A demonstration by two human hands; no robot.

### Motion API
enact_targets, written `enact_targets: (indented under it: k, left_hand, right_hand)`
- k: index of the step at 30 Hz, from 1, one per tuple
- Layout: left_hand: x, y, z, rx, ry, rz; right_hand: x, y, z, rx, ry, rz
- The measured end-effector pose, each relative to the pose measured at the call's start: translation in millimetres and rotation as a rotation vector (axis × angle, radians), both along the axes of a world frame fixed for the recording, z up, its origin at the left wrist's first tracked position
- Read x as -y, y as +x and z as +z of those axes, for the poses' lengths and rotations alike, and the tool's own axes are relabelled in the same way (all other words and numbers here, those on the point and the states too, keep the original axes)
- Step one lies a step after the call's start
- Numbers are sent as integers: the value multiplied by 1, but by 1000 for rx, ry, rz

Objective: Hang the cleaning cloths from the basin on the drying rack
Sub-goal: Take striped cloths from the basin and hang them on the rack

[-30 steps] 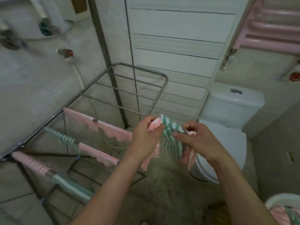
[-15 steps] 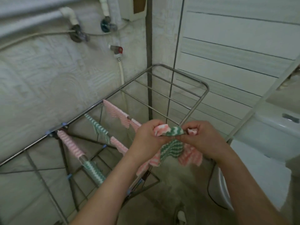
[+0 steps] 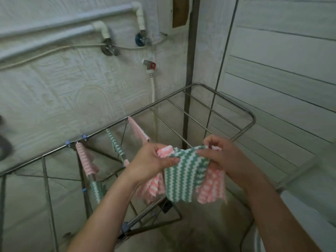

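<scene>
White bathroom wall [image 3: 63, 88] stands behind the drying rack [image 3: 109, 126]. Four hung cloths [image 3: 85, 160] already sit on its left bars. The left hand [image 3: 154, 160] and right hand [image 3: 223, 157] pinch a green cloth [image 3: 181, 175] and pink cloths [image 3: 212, 186] in their fingers over the rack's near edge, not yet hung. I cannot see the basin, so I cannot tell how many are left.

The light here is dim and flat, greenish-grey, with no clear source and only faint, soft shadows. The thin silver metal drying rack [image 3: 227, 99] carries a dull sheen along its rails, and the grey floor [image 3: 200, 231] beneath lies darkest. The long white plastic pipes [image 3: 54, 28] and the white panelled wall [image 3: 281, 70] bow toward the edges. A dark shape [image 3: 4, 144] at the left border is smeared; the green-and-white zigzag cloth [image 3: 183, 173] looks fairly sharp.
</scene>
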State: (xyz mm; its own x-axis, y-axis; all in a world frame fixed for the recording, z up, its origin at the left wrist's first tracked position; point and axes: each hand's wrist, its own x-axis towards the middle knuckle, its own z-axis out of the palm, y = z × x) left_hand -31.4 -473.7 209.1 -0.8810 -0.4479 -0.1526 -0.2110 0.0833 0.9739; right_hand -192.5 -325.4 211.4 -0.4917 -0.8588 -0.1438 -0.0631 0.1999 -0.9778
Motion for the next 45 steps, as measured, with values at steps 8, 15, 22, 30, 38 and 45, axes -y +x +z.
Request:
enact_targets:
  k: [8, 15, 22, 30, 38, 45]
  left_hand:
    - [-2, -25, -3, -114, 17, 99]
    - [-5, -51, 7, 16, -305, -105]
    - [22, -50, 3, 127, -431, -50]
    - [63, -44, -14, 118, -490, 0]
    - [82, -44, -3, -71, -70, -112]
    - [96, -91, -46, 276, -193, 2]
  right_hand:
    - [-1, -36, -5, -312, 106, 84]
    - [28, -44, -2, -204, 38, 375]
    - [49, -54, -2, -406, 47, 193]
    - [60, -66, 7, -607, 151, 17]
    - [56, -79, 31, -277, 156, 67]
    - [97, -128, -25, -447, 478, 173]
